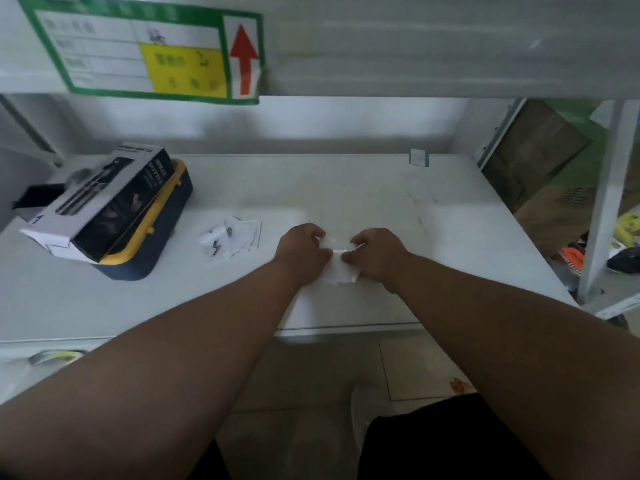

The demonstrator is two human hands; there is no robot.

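Observation:
Both hands meet over the middle of a white table (381, 188). My left hand (303, 249) and my right hand (375, 256) each pinch one side of a small clear plastic bag (341, 271), which hangs between them just above the tabletop. The bag's top edge is hidden by my fingers and its contents cannot be made out. To the left lies a loose pile of several similar small clear bags (230, 237) with dark little parts inside.
At the far left a black and grey spray bottle box (104, 199) leans on a navy and yellow case (152, 237). A shelf with a green-framed sign (149, 46) hangs overhead. Cardboard boxes (540, 168) and a white rack post (602, 202) stand to the right.

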